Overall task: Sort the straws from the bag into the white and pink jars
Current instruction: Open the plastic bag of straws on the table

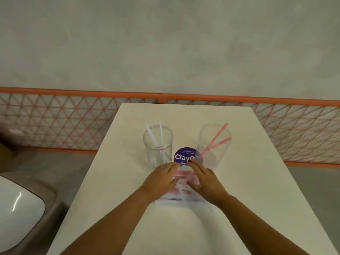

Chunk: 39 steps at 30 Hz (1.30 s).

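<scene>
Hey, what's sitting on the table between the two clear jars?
In the head view, a round purple sticker lies between the jar with white straws and the jar with pink straws.

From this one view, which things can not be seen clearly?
- Bag: both hands hide its middle; straw count unclear.
- Left hand, right hand: whether the fingers pinch the bag is blurred.
- Purple sticker: the fingertips cover its lower text.
- White object: cut by the left edge.

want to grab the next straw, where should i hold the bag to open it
Pinch the bag at its far edge, by the purple sticker, one hand per side from above. It lies flat, mouth seemingly toward the jars, straws crosswise inside.
</scene>
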Available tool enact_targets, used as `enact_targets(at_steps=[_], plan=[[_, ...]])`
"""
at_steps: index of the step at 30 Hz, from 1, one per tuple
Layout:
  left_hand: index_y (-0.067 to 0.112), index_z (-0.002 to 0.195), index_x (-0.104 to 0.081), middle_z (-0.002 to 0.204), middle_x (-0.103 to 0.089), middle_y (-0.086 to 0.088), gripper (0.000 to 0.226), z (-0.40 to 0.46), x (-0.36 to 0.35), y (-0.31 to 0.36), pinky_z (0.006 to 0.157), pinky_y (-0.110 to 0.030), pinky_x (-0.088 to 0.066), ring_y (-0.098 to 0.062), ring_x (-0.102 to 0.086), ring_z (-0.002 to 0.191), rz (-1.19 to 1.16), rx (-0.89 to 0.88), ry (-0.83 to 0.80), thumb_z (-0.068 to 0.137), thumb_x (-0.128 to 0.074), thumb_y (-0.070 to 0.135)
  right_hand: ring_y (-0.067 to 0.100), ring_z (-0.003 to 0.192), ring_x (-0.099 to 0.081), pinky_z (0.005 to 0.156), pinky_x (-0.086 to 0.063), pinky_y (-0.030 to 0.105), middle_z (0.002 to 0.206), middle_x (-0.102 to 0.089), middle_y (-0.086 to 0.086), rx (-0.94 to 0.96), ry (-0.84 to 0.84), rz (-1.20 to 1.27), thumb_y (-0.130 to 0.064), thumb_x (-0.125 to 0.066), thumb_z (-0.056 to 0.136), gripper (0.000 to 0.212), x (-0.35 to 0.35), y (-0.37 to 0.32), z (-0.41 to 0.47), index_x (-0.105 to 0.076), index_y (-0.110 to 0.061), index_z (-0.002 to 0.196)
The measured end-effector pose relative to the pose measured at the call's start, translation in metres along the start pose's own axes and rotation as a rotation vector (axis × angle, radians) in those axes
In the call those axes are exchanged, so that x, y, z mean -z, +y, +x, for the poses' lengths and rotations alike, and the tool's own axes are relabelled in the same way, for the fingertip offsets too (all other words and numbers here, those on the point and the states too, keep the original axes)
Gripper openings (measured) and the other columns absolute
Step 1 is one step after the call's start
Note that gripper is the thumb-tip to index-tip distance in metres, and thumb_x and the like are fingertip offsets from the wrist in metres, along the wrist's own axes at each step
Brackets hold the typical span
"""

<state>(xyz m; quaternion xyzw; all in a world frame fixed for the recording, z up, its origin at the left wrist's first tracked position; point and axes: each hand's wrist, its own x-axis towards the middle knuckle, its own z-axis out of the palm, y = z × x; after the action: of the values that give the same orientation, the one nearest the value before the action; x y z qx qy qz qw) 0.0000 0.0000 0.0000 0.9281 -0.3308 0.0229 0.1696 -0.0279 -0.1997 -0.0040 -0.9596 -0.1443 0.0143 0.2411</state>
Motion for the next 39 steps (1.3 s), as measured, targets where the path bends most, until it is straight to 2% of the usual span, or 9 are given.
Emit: enact_targets(at_steps=[5,8,12,16,19,22,26,31,39], plan=[[0.012,0.143,-0.031,0.146,-0.040,-0.005,0.053,0.000,-0.018,-0.008,0.111,-0.024,-0.023,-0.018,-0.037,0.134,-0.096,0.048,-0.092,0.096,-0.044,0.033,0.012,0.142,-0.023,0.115,-0.022,0.034,0.154,-0.025,-0.008,-0.030,-0.117,-0.011,-0.054,-0.043,0.091,0.064,-0.016,0.014,0.003,-0.022,-0.028,0.145],[0.009,0.136,-0.042,0.139,-0.049,-0.008,0.053,0.001,-0.028,-0.013,0.108,-0.025,-0.027,-0.021,-0.046,0.128,-0.087,0.021,-0.054,0.094,-0.036,0.040,0.014,0.141,-0.026,0.116,-0.022,0.037,0.154,-0.026,-0.006,-0.020,-0.120,-0.024,-0.074,-0.016,0.081,0.079,-0.024,0.021,0.006,-0.025,-0.027,0.145],[0.007,0.133,-0.046,0.138,-0.051,-0.010,0.071,0.001,-0.036,-0.018,0.108,-0.027,-0.024,-0.022,-0.047,0.128,-0.080,0.005,-0.062,0.092,-0.019,0.058,0.016,0.142,-0.024,0.117,-0.018,0.039,0.154,-0.028,-0.004,0.012,-0.153,-0.050,-0.072,-0.001,0.081,0.081,-0.035,0.031,0.010,-0.029,-0.028,0.144],[0.009,0.135,-0.045,0.140,-0.048,-0.009,0.075,0.003,-0.043,-0.024,0.110,-0.030,-0.024,-0.021,-0.044,0.130,-0.101,0.049,-0.118,0.090,-0.013,0.060,0.018,0.141,-0.029,0.116,-0.019,0.040,0.151,-0.034,-0.001,0.012,-0.128,-0.031,-0.069,-0.002,0.085,0.078,-0.041,0.037,0.011,-0.035,-0.026,0.142],[0.008,0.128,-0.052,0.133,-0.055,-0.009,0.060,0.002,-0.051,-0.023,0.105,-0.036,-0.037,-0.023,-0.053,0.123,-0.083,0.078,-0.139,0.092,-0.029,0.050,0.020,0.138,-0.034,0.113,-0.021,0.040,0.149,-0.039,0.001,0.010,-0.107,-0.018,-0.065,-0.006,0.089,0.073,-0.043,0.037,0.012,-0.040,-0.024,0.140],[0.006,0.120,-0.059,0.125,-0.061,-0.011,0.043,0.001,-0.054,-0.017,0.098,-0.037,-0.048,-0.023,-0.059,0.115,-0.192,0.098,-0.068,0.088,-0.044,0.031,0.023,0.129,-0.047,0.107,-0.033,0.042,0.138,-0.052,0.004,0.064,-0.036,0.013,-0.055,-0.019,0.095,0.060,-0.043,0.037,0.011,-0.050,-0.020,0.132],[0.007,0.098,-0.068,0.097,-0.071,-0.009,0.022,-0.001,-0.057,-0.010,0.074,-0.024,-0.053,-0.021,-0.069,0.083,-0.142,0.096,0.121,0.077,-0.067,0.012,0.018,0.110,-0.058,0.097,-0.042,0.031,0.120,-0.064,0.003,0.165,0.044,0.030,-0.055,-0.038,0.091,0.051,-0.044,0.035,0.003,-0.058,-0.018,0.119],[0.012,0.076,-0.062,0.074,-0.065,-0.002,0.025,0.001,-0.040,-0.007,0.057,-0.024,-0.040,-0.019,-0.061,0.060,-0.116,0.060,0.108,0.085,-0.044,0.027,0.016,0.083,-0.053,0.070,-0.047,0.024,0.091,-0.067,0.004,0.190,0.173,0.092,-0.029,-0.051,0.089,0.022,-0.042,0.031,0.003,-0.063,-0.013,0.098],[0.015,0.081,-0.055,0.076,-0.060,0.000,0.024,-0.027,0.000,0.012,0.057,-0.028,-0.047,-0.017,-0.056,0.063,-0.267,0.010,0.119,0.092,-0.041,0.030,0.013,0.085,-0.052,0.072,-0.044,0.019,0.094,-0.064,0.002,0.244,0.244,0.129,-0.029,-0.045,0.095,0.020,-0.018,0.003,-0.026,-0.057,-0.020,0.108]])
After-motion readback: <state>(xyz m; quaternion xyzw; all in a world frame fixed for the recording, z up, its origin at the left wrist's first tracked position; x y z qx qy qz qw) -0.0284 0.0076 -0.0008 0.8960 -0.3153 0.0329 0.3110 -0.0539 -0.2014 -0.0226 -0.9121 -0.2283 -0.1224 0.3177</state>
